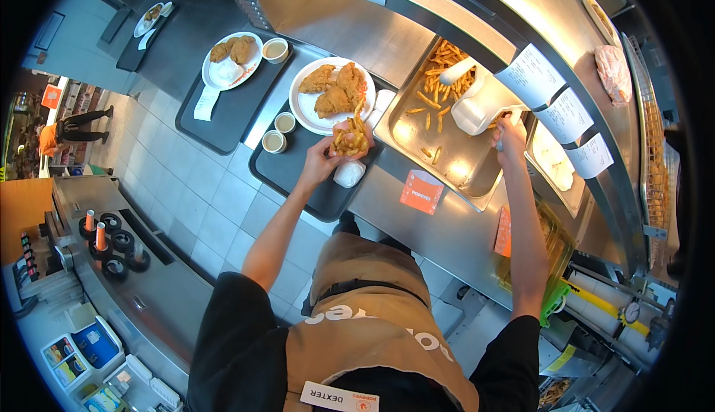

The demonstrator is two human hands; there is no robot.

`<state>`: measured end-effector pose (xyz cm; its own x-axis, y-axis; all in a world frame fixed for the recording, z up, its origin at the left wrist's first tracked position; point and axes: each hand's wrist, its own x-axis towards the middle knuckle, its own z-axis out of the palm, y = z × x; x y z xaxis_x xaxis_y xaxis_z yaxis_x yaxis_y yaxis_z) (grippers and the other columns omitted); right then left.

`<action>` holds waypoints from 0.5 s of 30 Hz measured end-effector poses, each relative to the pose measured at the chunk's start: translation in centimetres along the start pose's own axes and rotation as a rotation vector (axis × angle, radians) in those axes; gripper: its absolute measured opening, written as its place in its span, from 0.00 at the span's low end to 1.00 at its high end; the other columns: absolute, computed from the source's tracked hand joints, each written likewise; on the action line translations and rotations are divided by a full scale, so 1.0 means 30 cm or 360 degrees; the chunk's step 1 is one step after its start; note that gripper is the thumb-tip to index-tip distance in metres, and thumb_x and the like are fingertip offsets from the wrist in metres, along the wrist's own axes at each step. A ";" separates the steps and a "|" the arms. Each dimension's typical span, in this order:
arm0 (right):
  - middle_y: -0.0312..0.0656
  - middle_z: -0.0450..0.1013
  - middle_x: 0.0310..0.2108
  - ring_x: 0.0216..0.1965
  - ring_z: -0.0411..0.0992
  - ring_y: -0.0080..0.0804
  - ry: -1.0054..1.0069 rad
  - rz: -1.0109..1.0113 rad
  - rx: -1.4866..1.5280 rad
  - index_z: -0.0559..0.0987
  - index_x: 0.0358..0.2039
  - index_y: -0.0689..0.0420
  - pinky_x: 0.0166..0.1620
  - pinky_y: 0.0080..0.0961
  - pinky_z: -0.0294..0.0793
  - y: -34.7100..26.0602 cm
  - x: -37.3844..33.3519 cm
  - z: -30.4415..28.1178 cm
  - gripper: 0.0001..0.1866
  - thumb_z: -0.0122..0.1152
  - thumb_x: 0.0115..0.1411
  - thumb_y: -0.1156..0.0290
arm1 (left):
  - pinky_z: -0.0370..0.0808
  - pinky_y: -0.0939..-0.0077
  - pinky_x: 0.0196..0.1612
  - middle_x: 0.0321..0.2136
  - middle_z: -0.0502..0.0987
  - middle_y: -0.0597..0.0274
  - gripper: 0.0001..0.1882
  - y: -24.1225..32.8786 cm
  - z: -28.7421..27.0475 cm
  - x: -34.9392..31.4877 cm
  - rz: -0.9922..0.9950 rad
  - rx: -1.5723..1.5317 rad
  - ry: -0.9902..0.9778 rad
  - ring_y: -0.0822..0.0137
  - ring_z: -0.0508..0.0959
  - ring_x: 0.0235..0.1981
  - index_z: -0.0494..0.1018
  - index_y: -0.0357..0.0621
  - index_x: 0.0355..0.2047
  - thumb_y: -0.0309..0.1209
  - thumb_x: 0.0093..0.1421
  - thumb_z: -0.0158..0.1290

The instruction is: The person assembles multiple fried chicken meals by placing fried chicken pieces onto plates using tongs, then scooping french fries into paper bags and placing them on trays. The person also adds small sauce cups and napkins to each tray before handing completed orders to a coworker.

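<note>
My left hand is closed round a packet of fries, held above the near edge of a dark tray. Its fries stick up, and most of the packet is hidden by them and my fingers. Just beyond, a white plate on that tray carries several pieces of fried chicken. A white wrapped item lies beside my left hand. My right hand grips the handle of a white fry scoop over a metal pan with loose fries mostly at its far end.
Two lidded cups stand on the tray's left side. Another tray farther left bears a chicken plate, a cup and a receipt. A flat orange fry packet lies before the pan. Order slips hang from the shelf overhead.
</note>
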<state>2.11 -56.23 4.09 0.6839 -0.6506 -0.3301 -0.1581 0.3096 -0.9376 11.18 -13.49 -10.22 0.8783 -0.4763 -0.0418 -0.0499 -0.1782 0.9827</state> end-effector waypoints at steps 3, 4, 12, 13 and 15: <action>0.31 0.63 0.23 0.17 0.61 0.19 0.0059 0.0003 -0.0061 0.65 0.39 0.49 0.18 0.21 0.61 -0.005 -0.017 -0.017 0.07 0.51 0.62 0.75 | 0.73 0.74 0.49 0.41 0.80 0.62 0.25 0.000 -0.050 0.005 -0.0045 0.0093 -0.0174 0.71 0.77 0.42 0.74 0.38 0.49 0.20 0.49 0.63; 0.31 0.63 0.23 0.17 0.61 0.19 0.0075 0.0012 -0.0056 0.65 0.39 0.49 0.18 0.21 0.61 -0.008 -0.020 -0.022 0.07 0.51 0.62 0.75 | 0.73 0.75 0.50 0.41 0.79 0.62 0.24 0.003 -0.062 0.004 -0.0099 0.0037 -0.0242 0.72 0.76 0.43 0.74 0.38 0.49 0.20 0.49 0.63; 0.31 0.62 0.24 0.18 0.61 0.20 0.0042 -0.0020 -0.0083 0.65 0.39 0.49 0.19 0.21 0.61 -0.026 -0.041 -0.031 0.07 0.50 0.62 0.75 | 0.75 0.72 0.47 0.40 0.79 0.55 0.27 -0.005 0.027 -0.013 -0.0033 0.0014 0.0129 0.67 0.78 0.42 0.72 0.39 0.49 0.24 0.48 0.67; 0.31 0.62 0.24 0.17 0.61 0.20 0.0053 -0.0005 -0.0090 0.65 0.38 0.49 0.18 0.21 0.61 -0.024 -0.045 -0.032 0.07 0.50 0.62 0.75 | 0.76 0.72 0.46 0.41 0.78 0.56 0.27 0.000 0.039 -0.020 -0.0009 0.0087 0.0210 0.66 0.78 0.41 0.72 0.39 0.49 0.25 0.48 0.67; 0.31 0.62 0.24 0.17 0.61 0.20 0.0014 -0.0044 -0.0084 0.65 0.38 0.49 0.18 0.21 0.61 -0.018 -0.043 -0.030 0.07 0.51 0.62 0.75 | 0.76 0.72 0.44 0.41 0.77 0.56 0.26 0.023 0.051 -0.056 0.0067 0.0156 0.0451 0.65 0.78 0.40 0.71 0.39 0.49 0.26 0.49 0.67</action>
<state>0.67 -56.19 4.92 0.6824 -0.6646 -0.3045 -0.1765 0.2544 -0.9509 8.94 -14.13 -9.74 0.9715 -0.2283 0.0643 -0.1228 -0.2522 0.9598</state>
